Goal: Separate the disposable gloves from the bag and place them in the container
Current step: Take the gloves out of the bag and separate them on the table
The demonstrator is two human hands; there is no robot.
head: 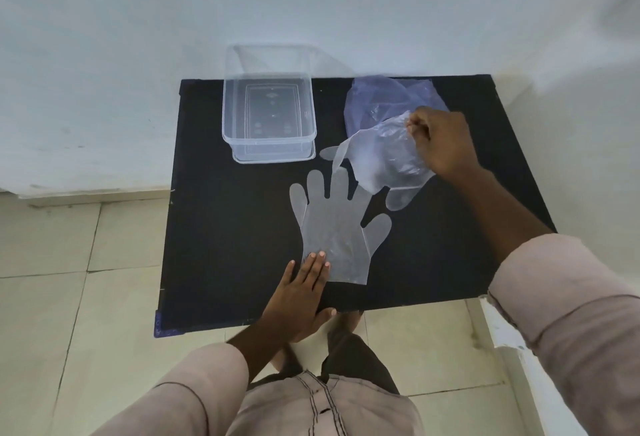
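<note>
A clear disposable glove (337,227) lies flat in the middle of the black table (221,227), fingers pointing away from me. My left hand (301,297) presses its cuff with straight fingers. My right hand (440,143) pinches the edge of a second crumpled clear glove (381,158), lifted just beyond the flat one. A bluish translucent bag (377,99) lies at the table's back right, behind that hand. A clear rectangular plastic container (228,124) stands open at the back, left of the bag, with nothing visible inside it.
The table stands against a white wall (138,37). Beige floor tiles (69,262) surround it on the left and front. A white ledge or frame (519,366) runs along the floor at the right, under my right sleeve.
</note>
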